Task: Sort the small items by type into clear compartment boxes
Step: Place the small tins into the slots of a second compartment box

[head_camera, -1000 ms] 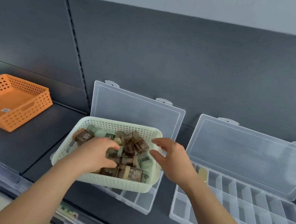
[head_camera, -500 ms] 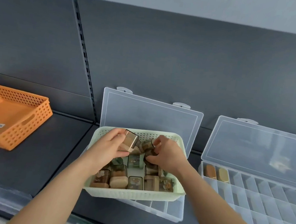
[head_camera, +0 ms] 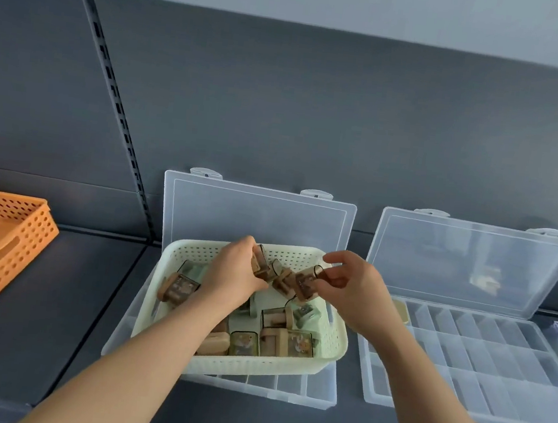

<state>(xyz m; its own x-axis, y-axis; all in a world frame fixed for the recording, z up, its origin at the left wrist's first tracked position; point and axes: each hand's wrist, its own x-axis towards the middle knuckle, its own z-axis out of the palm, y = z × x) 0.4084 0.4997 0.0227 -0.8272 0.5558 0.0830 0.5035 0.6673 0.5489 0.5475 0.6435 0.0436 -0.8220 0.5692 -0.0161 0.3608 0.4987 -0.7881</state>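
Above a full pale basket resting on the left compartment box, the left hand grips a brown item. The right hand pinches another brown item. Sorting seems barely begun: the right compartment box shows only a tan piece.

Basket seemingly atop left box

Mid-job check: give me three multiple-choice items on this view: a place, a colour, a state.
1. The pale green basket sits: A on the left clear box; B on the floor; C on a chair.
2. The basket at far left is: A blue; B orange; C black.
3. The right hand: A lies flat; B is out of view; C pinches a small item.
Answers: A, compartments show under its front edge; B, its walls are orange; C, fingers curl round it.
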